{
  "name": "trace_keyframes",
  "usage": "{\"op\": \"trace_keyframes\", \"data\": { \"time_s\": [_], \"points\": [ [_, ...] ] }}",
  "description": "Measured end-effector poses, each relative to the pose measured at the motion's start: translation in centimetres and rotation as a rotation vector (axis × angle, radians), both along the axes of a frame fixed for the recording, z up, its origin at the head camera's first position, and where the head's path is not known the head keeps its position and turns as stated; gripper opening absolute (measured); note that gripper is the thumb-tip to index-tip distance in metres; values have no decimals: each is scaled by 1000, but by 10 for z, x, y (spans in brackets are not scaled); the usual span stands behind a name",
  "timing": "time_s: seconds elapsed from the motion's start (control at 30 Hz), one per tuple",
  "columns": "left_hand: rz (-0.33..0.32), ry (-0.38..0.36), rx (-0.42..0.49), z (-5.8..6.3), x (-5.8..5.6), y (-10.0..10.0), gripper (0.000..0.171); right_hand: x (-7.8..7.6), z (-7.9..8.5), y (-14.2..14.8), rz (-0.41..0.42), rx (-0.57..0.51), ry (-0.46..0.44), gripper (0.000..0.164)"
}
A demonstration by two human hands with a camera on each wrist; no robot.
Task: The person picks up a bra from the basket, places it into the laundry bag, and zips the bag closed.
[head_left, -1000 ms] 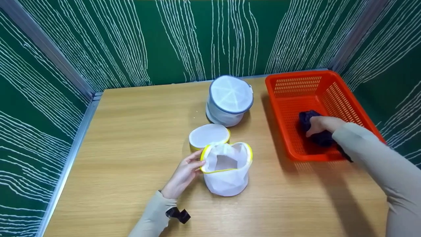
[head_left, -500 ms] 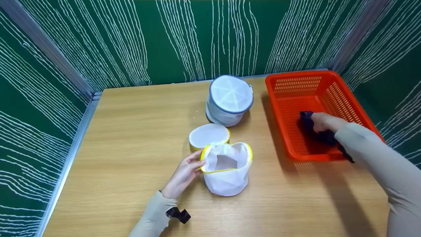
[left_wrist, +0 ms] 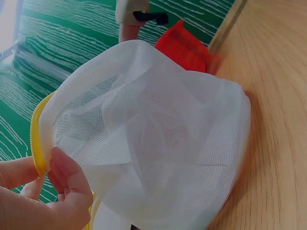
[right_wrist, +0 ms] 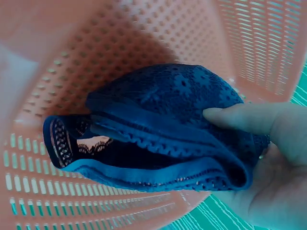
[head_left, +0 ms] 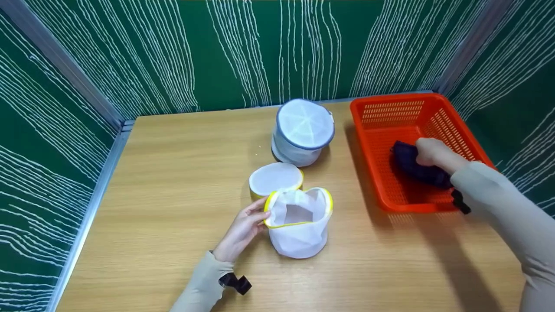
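A white mesh laundry bag (head_left: 299, 242) with a yellow zipper edge stands on the table, its top unzipped. My left hand (head_left: 240, 232) pinches the left side of the rim; in the left wrist view, thumb and fingers hold the yellow zipper (left_wrist: 37, 129). Behind the opening lies the bag's round white lid (head_left: 276, 179), also edged in yellow. Inside the red basket my right hand (head_left: 433, 152) grips a dark blue lace bra (head_left: 418, 170). The right wrist view shows the thumb on the lace cup (right_wrist: 182, 91), with the fingers hidden beneath the folded bra.
The red plastic basket (head_left: 376, 173) stands at the table's right side, near the back wall. A closed mesh bag with a blue-grey edge (head_left: 305, 124) stands behind the yellow-edged one. Green walls with white lines (head_left: 225, 52) enclose the wooden table (head_left: 173, 186).
My right hand has risen a little and shifted right, and the bra in its grip now looks longer and flatter. The left hand and the yellow-edged bag stay in place.
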State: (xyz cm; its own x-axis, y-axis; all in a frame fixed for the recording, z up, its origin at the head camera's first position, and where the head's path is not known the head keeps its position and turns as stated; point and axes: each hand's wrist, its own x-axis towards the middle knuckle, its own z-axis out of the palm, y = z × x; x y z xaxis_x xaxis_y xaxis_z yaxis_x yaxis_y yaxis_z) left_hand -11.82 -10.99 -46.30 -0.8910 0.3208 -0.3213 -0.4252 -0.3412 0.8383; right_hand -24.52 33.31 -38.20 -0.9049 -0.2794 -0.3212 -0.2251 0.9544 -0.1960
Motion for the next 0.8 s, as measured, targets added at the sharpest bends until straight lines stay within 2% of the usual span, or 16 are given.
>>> {"op": "trace_keyframes", "data": {
  "time_s": [0.37,0.53,0.8],
  "points": [
    [10,-22,4,0,0,0,52,5,21,-8,-57,-193,123,25],
    [18,-29,8,-1,1,0,52,10,29,-11,-120,-295,170,33],
    [7,-21,12,-2,-1,0,51,26,43,-19,-250,-453,188,35]
  ]
}}
